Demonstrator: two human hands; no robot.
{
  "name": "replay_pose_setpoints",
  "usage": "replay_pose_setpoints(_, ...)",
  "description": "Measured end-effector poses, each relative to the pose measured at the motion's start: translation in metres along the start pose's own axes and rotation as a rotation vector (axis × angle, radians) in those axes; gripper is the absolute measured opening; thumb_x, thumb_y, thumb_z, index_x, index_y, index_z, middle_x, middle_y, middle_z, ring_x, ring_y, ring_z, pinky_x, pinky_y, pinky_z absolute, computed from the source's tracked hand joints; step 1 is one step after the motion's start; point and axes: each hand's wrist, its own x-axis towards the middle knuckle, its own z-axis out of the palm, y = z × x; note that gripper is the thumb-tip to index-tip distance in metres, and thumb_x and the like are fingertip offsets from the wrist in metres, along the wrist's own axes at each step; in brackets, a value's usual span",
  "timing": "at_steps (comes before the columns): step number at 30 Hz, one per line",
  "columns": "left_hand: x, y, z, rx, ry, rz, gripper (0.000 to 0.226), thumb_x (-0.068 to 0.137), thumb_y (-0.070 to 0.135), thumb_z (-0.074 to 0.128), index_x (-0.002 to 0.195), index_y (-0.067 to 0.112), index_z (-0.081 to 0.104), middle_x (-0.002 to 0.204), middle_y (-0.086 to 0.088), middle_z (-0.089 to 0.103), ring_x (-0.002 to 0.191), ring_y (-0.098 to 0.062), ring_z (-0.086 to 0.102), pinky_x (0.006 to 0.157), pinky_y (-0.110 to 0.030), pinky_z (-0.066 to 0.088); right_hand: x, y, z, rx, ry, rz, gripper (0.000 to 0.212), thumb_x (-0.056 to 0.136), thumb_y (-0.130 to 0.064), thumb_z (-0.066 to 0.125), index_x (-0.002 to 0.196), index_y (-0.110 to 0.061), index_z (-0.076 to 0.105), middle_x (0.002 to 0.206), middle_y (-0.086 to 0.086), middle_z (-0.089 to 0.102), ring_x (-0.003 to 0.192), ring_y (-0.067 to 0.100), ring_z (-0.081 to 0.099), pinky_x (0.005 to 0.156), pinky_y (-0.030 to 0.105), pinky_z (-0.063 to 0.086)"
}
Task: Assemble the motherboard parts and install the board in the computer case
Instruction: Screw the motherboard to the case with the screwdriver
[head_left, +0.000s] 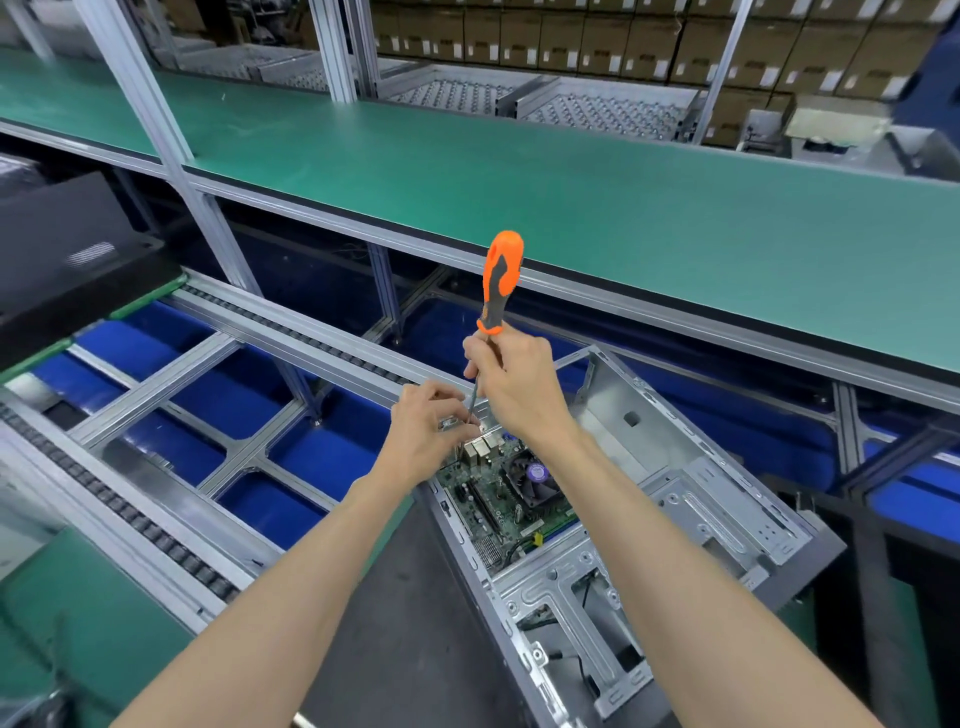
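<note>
The screwdriver (497, 291) is clenched by the right hand (511, 384) just below its orange handle, shaft angled down to the motherboard's (506, 499) far left corner. There the tip is steadied by the pinching left hand (428, 431). The board is seated in the open computer case (675, 499), lying on the worktop (400, 623) beside the roller conveyor (156, 525).

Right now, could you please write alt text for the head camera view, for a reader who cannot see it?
A person's right hand holds an orange-handled screwdriver by its shaft, tip down at the rear corner of a motherboard lying in an open metal computer case. The left hand pinches near the tip. Behind run a roller conveyor and a green shelf.
</note>
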Motion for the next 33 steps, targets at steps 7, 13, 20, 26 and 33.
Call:
replay_pose_setpoints(7,-0.008,-0.008,0.000,-0.268,0.050,-0.181,0.056,0.072,0.022,0.088,0.089,0.061,0.053,0.097,0.026,0.055,0.103,-0.011,0.065,0.090,-0.045,0.053,-0.002,0.011,0.012,-0.085,-0.036,0.027,0.018,0.089,-0.020,0.064,0.073,-0.013,0.062,0.062,-0.007,0.058,0.060,0.010,0.052,0.059,0.020,0.036)
replay_pose_setpoints(13,-0.005,-0.015,0.004,-0.290,0.011,-0.223,0.053,0.074,0.018,0.087,0.101,0.048,0.053,0.088,0.028,0.069,0.109,-0.014,0.062,0.092,-0.050,0.051,0.003,0.006,0.013,0.015,0.058,-0.007,0.021,0.088,-0.030,0.067,0.083,-0.012,0.057,0.060,-0.007,0.053,0.054,0.009,0.045,0.055,0.021,0.038)
replay_pose_setpoints(20,-0.008,-0.029,0.012,-0.252,0.027,-0.222,0.046,0.076,0.020,0.085,0.099,0.037,0.050,0.077,0.017,0.074,0.110,0.016,0.046,0.082,-0.013,0.041,0.007,0.008,0.014,0.027,0.049,-0.104,0.027,0.096,-0.029,0.062,0.076,-0.019,0.045,0.054,-0.010,0.040,0.050,0.009,0.040,0.054,0.020,0.030)
replay_pose_setpoints(26,-0.010,-0.031,0.016,-0.108,0.155,-0.092,0.016,0.076,0.023,0.085,0.086,0.013,0.079,0.107,0.021,0.057,0.101,0.000,0.057,0.077,-0.003,0.041,0.004,0.022,0.028,-0.008,0.026,-0.113,0.025,0.096,-0.029,0.062,0.079,-0.022,0.044,0.055,-0.012,0.042,0.054,0.005,0.045,0.054,0.017,0.031)
replay_pose_setpoints(33,-0.013,-0.026,0.018,-0.031,0.280,-0.057,0.012,0.078,0.017,0.083,0.084,0.008,0.080,0.105,0.010,0.057,0.093,0.007,0.054,0.079,-0.001,0.039,0.007,0.030,0.033,0.016,0.035,-0.123,0.025,0.096,-0.029,0.061,0.079,-0.021,0.045,0.055,-0.012,0.042,0.054,0.004,0.047,0.055,0.014,0.034)
